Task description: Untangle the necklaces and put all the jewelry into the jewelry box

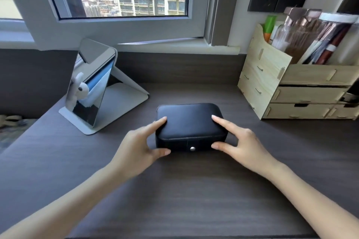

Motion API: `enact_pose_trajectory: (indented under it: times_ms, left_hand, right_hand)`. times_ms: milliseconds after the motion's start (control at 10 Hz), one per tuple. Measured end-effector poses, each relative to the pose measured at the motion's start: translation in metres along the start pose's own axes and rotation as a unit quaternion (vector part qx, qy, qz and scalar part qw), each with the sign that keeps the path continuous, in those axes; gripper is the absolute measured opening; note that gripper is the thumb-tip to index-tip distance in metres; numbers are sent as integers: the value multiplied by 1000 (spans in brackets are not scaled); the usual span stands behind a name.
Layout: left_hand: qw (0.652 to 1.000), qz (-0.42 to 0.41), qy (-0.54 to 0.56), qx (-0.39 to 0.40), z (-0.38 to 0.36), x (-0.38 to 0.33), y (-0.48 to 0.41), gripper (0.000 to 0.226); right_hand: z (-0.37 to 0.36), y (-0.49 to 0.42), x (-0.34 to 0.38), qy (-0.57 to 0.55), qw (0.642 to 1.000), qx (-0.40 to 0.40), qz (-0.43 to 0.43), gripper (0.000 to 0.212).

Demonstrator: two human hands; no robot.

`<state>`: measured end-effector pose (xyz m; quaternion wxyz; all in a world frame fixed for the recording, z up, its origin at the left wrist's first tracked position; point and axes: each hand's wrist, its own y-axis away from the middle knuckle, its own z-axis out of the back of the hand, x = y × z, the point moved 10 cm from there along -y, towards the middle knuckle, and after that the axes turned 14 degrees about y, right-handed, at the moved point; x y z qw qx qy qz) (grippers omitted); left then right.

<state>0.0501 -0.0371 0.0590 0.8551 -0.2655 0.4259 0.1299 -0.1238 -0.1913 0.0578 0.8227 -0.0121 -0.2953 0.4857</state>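
Note:
A black leather jewelry box (189,124) lies closed on the dark wooden desk, its silver snap button (192,148) facing me. My left hand (139,145) grips the box's left end, forefinger on the lid and thumb against the front wall. At the right end my right hand (240,141) holds it the same way, forefinger on top and thumb at the front. No necklaces or other jewelry show anywhere in view.
A folding mirror on a grey stand (97,91) sits at the back left, reflecting a small plush rabbit. A light wooden organizer (287,91) with drawers and cosmetics stands at the right. The window sill (174,44) runs behind the desk.

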Motion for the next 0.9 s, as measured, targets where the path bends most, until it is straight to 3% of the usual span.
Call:
enact_pose_trajectory:
  times_ms: [400, 900]
  left_hand:
    - [998, 19, 36, 47, -62, 53, -184, 81]
    - [995, 59, 12, 82, -75, 76, -210, 88]
  right_hand:
    - [1, -138, -110, -35, 996, -8, -79, 66]
    - [-1, -151, -128, 30, 995, 20, -93, 70]
